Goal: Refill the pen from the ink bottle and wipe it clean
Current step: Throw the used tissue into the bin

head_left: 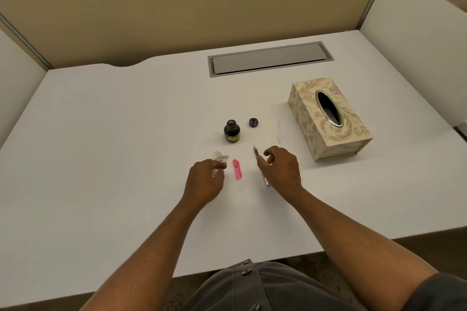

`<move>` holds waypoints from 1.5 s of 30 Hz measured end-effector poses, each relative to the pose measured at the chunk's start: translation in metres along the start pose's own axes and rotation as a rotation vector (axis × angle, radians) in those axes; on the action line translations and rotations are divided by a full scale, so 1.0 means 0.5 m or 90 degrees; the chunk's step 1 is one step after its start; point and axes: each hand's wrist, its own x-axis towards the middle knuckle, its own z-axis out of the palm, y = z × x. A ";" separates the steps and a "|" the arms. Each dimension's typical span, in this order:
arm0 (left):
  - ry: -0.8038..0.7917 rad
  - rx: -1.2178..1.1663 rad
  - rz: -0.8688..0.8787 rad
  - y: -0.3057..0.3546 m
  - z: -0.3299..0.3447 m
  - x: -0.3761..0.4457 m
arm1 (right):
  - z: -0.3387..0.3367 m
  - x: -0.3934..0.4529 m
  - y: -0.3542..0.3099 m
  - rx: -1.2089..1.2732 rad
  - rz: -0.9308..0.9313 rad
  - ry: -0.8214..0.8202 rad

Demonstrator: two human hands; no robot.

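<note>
Right hand [281, 168] pinches the pen [256, 153], nib up. Left hand [204, 180] grips a crumpled tissue [219, 156]. Ink bottle [231, 131] stands uncapped on the surface [113, 146].

On the desk [101, 134], the open ink bottle [231, 131] stands near the middle, its cap [253, 122] just right and slightly farther. The tissue box [328, 118] lies well right. Nearer, left to right: a crumpled tissue [219, 159], the pen cap [237, 169], the pen [256, 154]. A cable hatch [270, 58] sits far.
</note>
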 end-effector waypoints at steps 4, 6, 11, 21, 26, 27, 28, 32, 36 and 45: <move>-0.091 -0.344 -0.107 0.034 0.003 -0.010 | -0.012 -0.028 -0.030 0.131 0.013 -0.029; -0.133 -0.382 -0.084 0.046 0.005 -0.014 | -0.015 -0.048 -0.039 0.176 0.020 -0.062; -0.241 -0.348 0.005 0.069 0.027 -0.022 | -0.030 -0.098 -0.023 0.304 0.075 -0.074; -0.396 -0.320 0.093 0.100 0.106 -0.040 | -0.057 -0.211 0.045 0.394 0.213 0.078; -0.507 -0.242 0.160 0.122 0.161 -0.075 | -0.068 -0.266 0.079 0.365 0.330 0.221; -0.532 -0.231 0.179 0.128 0.173 -0.082 | -0.071 -0.276 0.088 0.357 0.345 0.245; -0.555 -0.219 0.204 0.135 0.183 -0.089 | -0.074 -0.286 0.099 0.343 0.360 0.268; -0.624 -0.090 0.361 0.183 0.227 -0.121 | -0.101 -0.321 0.156 0.255 0.421 0.355; -0.620 0.061 0.485 0.250 0.284 -0.142 | -0.167 -0.362 0.233 0.213 0.471 0.448; -0.476 0.213 0.752 0.395 0.516 -0.187 | -0.258 -0.457 0.499 0.222 0.581 0.571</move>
